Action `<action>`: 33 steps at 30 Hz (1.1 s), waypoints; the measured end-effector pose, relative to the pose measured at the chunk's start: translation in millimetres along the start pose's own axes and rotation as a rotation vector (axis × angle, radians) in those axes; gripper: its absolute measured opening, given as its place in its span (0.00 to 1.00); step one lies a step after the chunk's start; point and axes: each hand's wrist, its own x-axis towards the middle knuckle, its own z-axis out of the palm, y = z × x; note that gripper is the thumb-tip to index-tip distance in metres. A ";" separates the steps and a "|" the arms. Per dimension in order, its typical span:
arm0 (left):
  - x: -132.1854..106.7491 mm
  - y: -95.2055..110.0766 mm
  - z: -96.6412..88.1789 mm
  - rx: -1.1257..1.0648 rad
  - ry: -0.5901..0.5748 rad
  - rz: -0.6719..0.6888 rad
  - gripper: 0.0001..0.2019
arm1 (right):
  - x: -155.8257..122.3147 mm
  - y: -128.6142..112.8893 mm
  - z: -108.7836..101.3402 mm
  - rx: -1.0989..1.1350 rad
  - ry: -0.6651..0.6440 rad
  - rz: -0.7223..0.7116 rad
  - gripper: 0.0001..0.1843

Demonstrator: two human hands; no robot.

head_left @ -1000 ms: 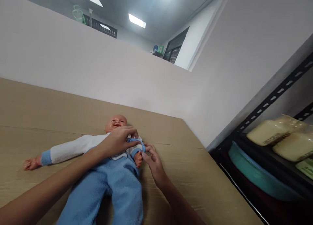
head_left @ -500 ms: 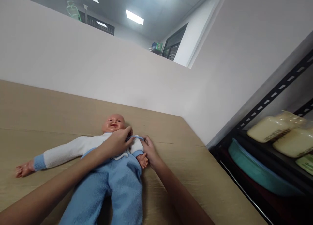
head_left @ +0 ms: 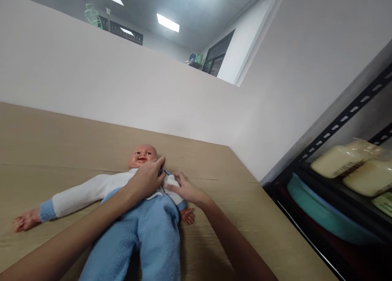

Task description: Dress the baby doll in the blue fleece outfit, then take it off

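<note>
A baby doll point(head_left: 143, 154) lies on its back on a brown table surface, in a white long-sleeved top with blue cuffs and blue overalls point(head_left: 147, 228). My left hand point(head_left: 150, 175) is closed at the doll's shoulder beside its chin, pinching a blue strap point(head_left: 167, 172) whose greater part my fingers hide. Around the upper part of the white sleeve point(head_left: 172, 191), near the same shoulder, my right hand point(head_left: 188, 189) has its thumb and fingers closed. Below it the doll's hand point(head_left: 187, 216) sticks out of the cuff, while the other arm point(head_left: 79, 195) stretches out sideways.
Behind the brown table surface point(head_left: 76, 138) stands a low white wall point(head_left: 122, 85). At the right, a black metal rack point(head_left: 343, 118) holds a teal basin point(head_left: 324, 211) and several bottles with pale contents point(head_left: 339, 160).
My right hand has moved from beside the strap onto the sleeve. The doll's arm on that side has swung outward, its hand now farther right. My left hand stays at the shoulder.
</note>
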 end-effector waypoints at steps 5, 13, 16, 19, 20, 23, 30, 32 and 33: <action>-5.7 0.4 -20.8 0.147 0.019 -0.074 0.12 | -31.9 -55.7 -62.1 -0.443 -0.273 -0.083 0.36; -9.7 0.9 -28.4 0.079 -0.053 -0.107 0.13 | -18.0 -78.0 -109.9 -0.679 -0.354 -0.081 0.21; -18.4 -5.0 -29.9 -0.027 -0.067 -0.062 0.21 | -22.0 -56.1 -110.2 -0.696 -0.328 -0.060 0.23; -40.6 -24.2 -39.1 -0.141 -0.057 -0.030 0.25 | -28.2 -37.9 -113.6 -0.685 -0.305 -0.046 0.21; -51.2 -33.6 -42.7 -0.185 -0.053 -0.029 0.25 | -30.6 -33.9 -114.5 -0.678 -0.299 -0.046 0.21; -88.3 -64.5 -50.1 -0.347 -0.103 -0.031 0.22 | -38.4 -30.6 -111.3 -0.677 -0.249 -0.062 0.29; -133.5 -85.7 -52.2 -0.488 -0.225 -0.130 0.22 | -61.1 -94.3 -32.6 -0.730 -0.134 -0.368 0.29; -130.0 -79.2 -52.3 -0.479 -0.197 -0.165 0.23 | -59.9 -120.4 3.9 -0.689 -0.203 -0.470 0.26; -128.3 -76.4 -51.4 -0.449 -0.172 -0.175 0.24 | -55.2 -131.0 22.4 -0.696 -0.225 -0.516 0.23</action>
